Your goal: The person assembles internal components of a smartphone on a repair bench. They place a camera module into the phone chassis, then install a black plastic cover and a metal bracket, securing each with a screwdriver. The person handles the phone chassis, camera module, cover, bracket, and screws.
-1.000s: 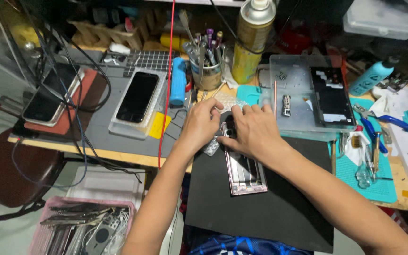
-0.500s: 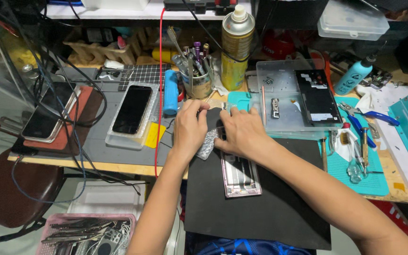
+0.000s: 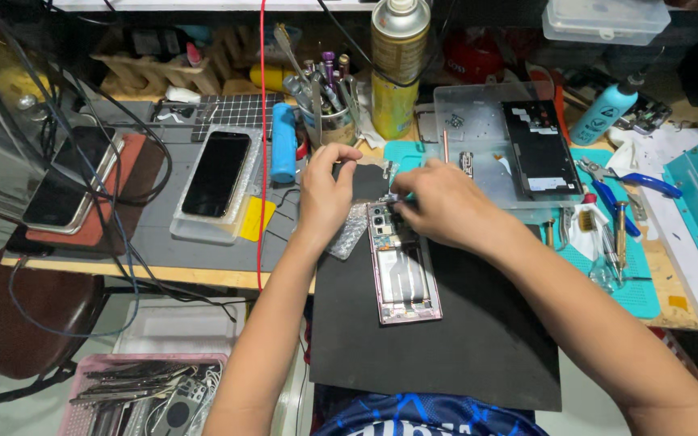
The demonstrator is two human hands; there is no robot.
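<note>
The right hand (image 3: 438, 210) pinches a small part in a narrow grip at the top end of the opened pink-framed phone body (image 3: 401, 270); what the part is cannot be made out. The left hand (image 3: 325, 194), just left of that end, grips the edge of the black rubber mat (image 3: 446, 339) under the phone. The back cover is already off, the insides bare; reassembly looks undone. Right of the phone, a clear plastic tray (image 3: 486, 121) holds a dark panel.
</note>
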